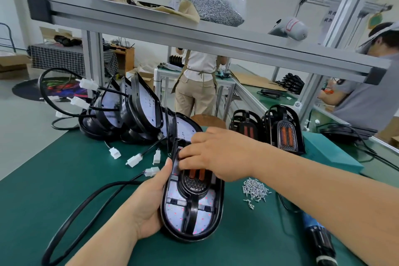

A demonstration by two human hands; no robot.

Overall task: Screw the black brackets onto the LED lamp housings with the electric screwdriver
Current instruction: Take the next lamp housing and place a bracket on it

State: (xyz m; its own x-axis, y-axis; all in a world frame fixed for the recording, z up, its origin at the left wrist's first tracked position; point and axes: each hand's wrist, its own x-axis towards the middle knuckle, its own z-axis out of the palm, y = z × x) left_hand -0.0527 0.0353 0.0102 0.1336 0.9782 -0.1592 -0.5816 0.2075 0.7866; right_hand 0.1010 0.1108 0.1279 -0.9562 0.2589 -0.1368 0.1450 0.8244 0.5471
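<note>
Item one: we record an LED lamp housing lying open side up near the middle of the bench's near edge, with a black bracket seated along its centre. Our left hand grasps the housing's left rim, thumb along the edge and fingers tucked beneath. Our right hand reaches across from the right, fingertips bent down onto the bracket's far end; we cannot tell whether they pinch or only press. Item two: the electric screwdriver, unheld, at the near right corner. Item three: loose screws heaped just right of the housing. Item four: more housings stood on edge toward the far left corner, white connectors trailing beside them. Item five: two upright lamps at the far edge
</note>
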